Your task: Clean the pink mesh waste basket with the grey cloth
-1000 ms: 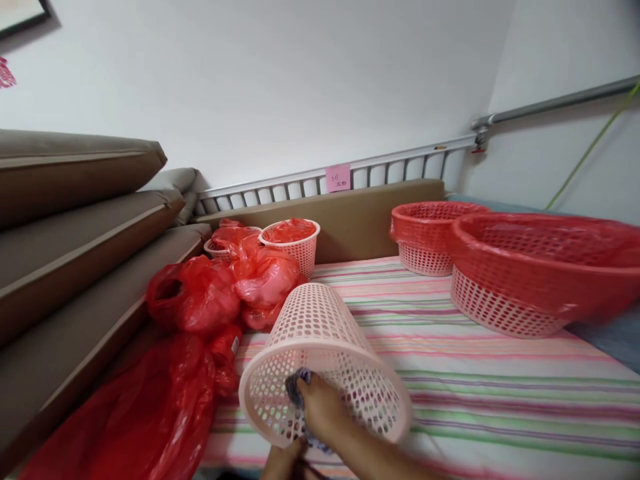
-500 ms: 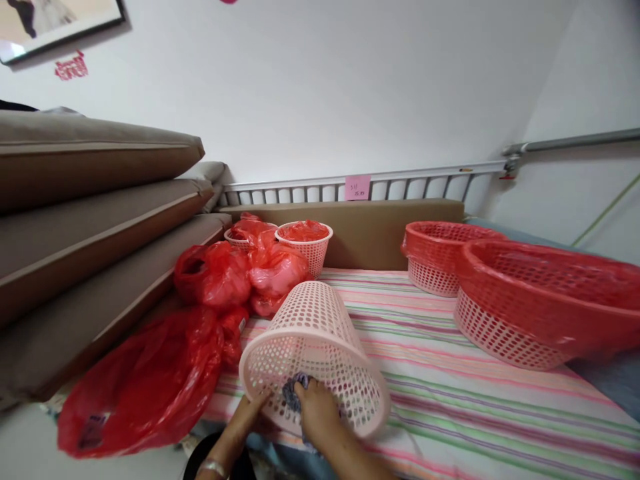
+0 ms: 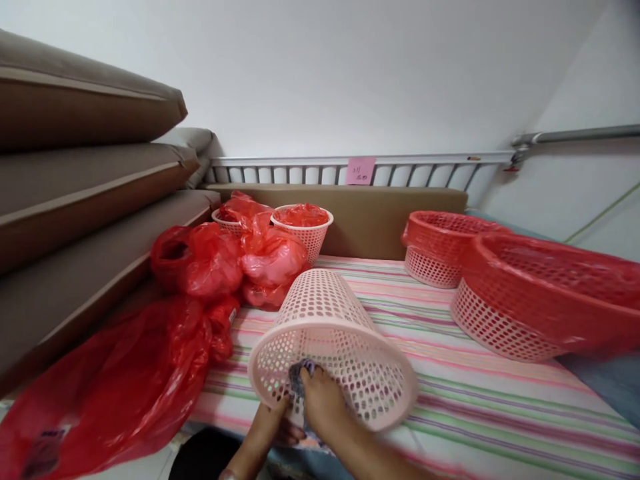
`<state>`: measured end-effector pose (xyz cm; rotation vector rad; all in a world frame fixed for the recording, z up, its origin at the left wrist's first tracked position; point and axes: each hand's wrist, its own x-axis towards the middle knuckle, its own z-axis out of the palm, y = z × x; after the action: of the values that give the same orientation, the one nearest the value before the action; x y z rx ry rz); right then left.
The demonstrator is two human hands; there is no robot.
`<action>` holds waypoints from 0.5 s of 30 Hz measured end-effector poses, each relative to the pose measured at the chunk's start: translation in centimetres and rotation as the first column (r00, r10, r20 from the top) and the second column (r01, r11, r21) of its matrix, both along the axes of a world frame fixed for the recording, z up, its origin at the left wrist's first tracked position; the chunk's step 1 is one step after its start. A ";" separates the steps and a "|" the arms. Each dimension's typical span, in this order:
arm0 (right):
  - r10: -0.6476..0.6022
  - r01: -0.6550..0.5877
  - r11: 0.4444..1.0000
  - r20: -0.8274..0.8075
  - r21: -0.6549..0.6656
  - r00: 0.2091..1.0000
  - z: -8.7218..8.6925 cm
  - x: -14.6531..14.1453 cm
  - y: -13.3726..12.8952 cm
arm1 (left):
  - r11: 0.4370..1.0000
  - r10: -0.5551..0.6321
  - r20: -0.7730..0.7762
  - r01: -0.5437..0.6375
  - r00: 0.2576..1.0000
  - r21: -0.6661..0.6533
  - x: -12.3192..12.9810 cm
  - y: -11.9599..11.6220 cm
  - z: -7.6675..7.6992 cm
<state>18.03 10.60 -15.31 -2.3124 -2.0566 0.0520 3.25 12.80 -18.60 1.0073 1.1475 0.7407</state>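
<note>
A pale pink perforated plastic basket (image 3: 325,300) lies on its side on a striped sheet (image 3: 380,283), its wide mouth facing me. My left hand (image 3: 275,421) grips the lower left of the rim, thumb on the inside and fingers beneath. Reaching into the mouth, my right hand (image 3: 324,403) is closed on a bunched grey-purple cloth (image 3: 298,379) against the inner wall. Part of the cloth hangs below my right hand, and some of it is hidden behind the fingers.
Red plastic bags (image 3: 200,260) lie to the left, with an upright basket (image 3: 305,233) holding red plastic behind them. Two baskets with red plastic over their rims, one large (image 3: 505,327), stand at right. Stacked cushions (image 3: 90,173) rise at left; a brown padded board (image 3: 380,217) lines the back.
The basket's mouth has shifted right in view and swung slightly, with both hands moving along. The cloth remains in my right hand. The camera view has also shifted a little.
</note>
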 end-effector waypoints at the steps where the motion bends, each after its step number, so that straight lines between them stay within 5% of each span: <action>1: 0.010 -0.010 1.000 -0.009 0.014 1.000 -0.3 -0.4 0.2 | 0.999 0.016 0.006 -0.016 1.000 0.042 -0.1 0.2 -0.3; 7: -0.086 0.091 0.995 -0.101 0.043 0.991 -0.1 2.2 7.1 | 0.975 -0.199 -0.065 0.191 0.978 -0.118 0.0 -0.1 -1.3; 11: -0.064 0.107 0.976 -0.217 0.192 0.974 0.0 4.4 11.7 | 0.970 -0.205 -0.024 0.199 0.979 -0.142 0.1 -0.3 -1.2; 15: -0.006 0.060 0.976 -0.247 0.211 0.969 0.0 5.3 13.1 | 0.967 -0.188 -0.002 0.185 0.982 -0.173 0.1 -0.4 -1.1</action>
<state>23.34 23.72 -15.31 -2.0928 -1.8066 0.1006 3.37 12.36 -19.72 0.9618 1.0956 0.4747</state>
